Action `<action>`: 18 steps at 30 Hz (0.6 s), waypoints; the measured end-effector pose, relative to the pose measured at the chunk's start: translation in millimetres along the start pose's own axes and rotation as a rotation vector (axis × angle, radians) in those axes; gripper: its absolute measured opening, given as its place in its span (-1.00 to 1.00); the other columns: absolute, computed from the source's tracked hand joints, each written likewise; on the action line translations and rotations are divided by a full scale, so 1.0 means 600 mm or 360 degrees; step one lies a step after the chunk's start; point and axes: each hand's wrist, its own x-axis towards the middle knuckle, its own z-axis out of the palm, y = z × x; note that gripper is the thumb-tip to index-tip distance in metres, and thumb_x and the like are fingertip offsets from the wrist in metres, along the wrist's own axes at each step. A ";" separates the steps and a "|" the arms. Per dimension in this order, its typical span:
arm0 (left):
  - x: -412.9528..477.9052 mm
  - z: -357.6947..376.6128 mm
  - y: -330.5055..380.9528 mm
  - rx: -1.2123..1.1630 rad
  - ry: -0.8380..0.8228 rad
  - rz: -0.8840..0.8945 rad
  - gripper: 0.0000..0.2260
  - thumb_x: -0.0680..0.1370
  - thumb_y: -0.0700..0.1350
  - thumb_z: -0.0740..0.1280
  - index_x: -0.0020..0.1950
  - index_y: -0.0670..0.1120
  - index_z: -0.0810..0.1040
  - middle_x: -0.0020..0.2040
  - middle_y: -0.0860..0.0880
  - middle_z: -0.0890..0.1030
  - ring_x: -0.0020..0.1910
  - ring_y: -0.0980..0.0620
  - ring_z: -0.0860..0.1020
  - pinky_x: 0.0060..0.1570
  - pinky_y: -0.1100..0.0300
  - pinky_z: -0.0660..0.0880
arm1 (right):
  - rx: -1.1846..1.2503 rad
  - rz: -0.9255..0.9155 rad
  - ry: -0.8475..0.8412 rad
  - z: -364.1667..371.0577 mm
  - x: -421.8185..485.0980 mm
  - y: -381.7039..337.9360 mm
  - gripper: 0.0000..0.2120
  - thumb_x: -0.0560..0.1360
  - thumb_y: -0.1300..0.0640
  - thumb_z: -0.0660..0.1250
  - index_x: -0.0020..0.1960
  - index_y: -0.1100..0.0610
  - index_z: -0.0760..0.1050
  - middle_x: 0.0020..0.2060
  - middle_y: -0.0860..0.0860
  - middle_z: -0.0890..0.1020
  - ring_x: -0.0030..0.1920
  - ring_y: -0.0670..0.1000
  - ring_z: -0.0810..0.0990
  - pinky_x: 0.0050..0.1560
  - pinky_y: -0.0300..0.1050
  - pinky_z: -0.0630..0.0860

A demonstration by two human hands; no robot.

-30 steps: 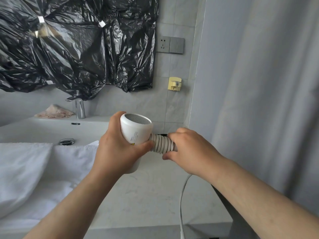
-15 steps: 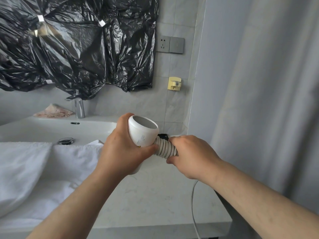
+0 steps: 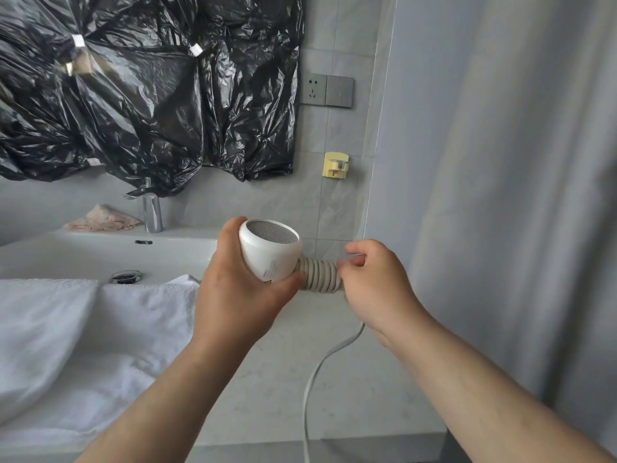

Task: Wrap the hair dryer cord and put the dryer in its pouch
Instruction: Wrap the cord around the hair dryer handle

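I see the white hair dryer (image 3: pixel 270 250) held above the bench (image 3: pixel 367 379), my left hand (image 3: pixel 233 289) wrapped round its body. Its cord (image 3: pixel 320 274) coils tightly along the handle. My right hand (image 3: pixel 377 282), grasping the cord, has swung round for another turn. Slack trails off the near edge, so I judge the wrapping unfinished.

Single head-worn view, wide-angle, looking forward-down, close over countertop (image 3: pixel 350 389) toward tiled wall (image 3: pixel 337 135).
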 end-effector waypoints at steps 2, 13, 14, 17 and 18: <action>0.000 0.001 0.000 -0.0015 0.0044 0.0027 -0.25 0.26 0.05 0.61 0.34 0.13 0.30 0.06 0.15 0.53 0.00 0.07 0.50 -0.09 0.16 0.42 | 0.0223 0.0101 0.0034 0.005 0.001 -0.003 -0.86 0.51 0.17 0.25 0.05 0.07 0.52 -0.15 -0.02 0.62 -0.33 -0.02 0.68 -0.02 0.04 0.63; -0.002 -0.018 0.003 -0.0146 0.0192 -0.0009 -0.33 0.27 0.02 0.61 0.15 0.34 0.24 -0.04 0.55 0.43 -0.04 0.45 0.47 -0.15 0.49 0.35 | 0.0555 0.0061 -0.0003 0.015 -0.031 0.010 -0.69 0.55 0.14 0.32 -0.36 0.15 0.49 -0.48 -0.02 0.50 -0.56 -0.04 0.36 -0.41 -0.10 0.39; -0.002 -0.018 0.003 -0.0155 0.0188 -0.0022 -0.33 0.27 0.02 0.61 0.15 0.34 0.24 -0.04 0.54 0.45 -0.04 0.44 0.48 -0.16 0.49 0.35 | 0.0470 -0.0020 0.0025 0.016 -0.030 0.011 -0.66 0.55 0.12 0.32 -0.40 0.11 0.45 -0.51 -0.07 0.49 -0.53 -0.03 0.35 -0.39 -0.09 0.32; 0.001 -0.016 -0.003 -0.0276 0.0196 -0.0126 -0.34 0.26 0.00 0.63 0.20 0.23 0.32 -0.04 0.37 0.53 -0.07 0.37 0.53 -0.16 0.36 0.41 | 0.0305 -0.0208 0.0071 0.024 -0.032 0.007 -0.63 0.55 0.12 0.28 -0.42 0.07 0.39 -0.59 -0.16 0.46 -0.50 -0.06 0.35 -0.35 -0.14 0.27; 0.003 -0.016 -0.006 -0.0322 0.0203 -0.0168 -0.34 0.26 -0.02 0.63 0.23 0.17 0.36 -0.03 0.30 0.55 -0.09 0.36 0.54 -0.18 0.37 0.42 | 0.0302 -0.0227 0.0054 0.029 -0.034 0.007 -0.64 0.55 0.11 0.26 -0.42 0.06 0.40 -0.58 -0.16 0.47 -0.49 -0.06 0.35 -0.35 -0.13 0.28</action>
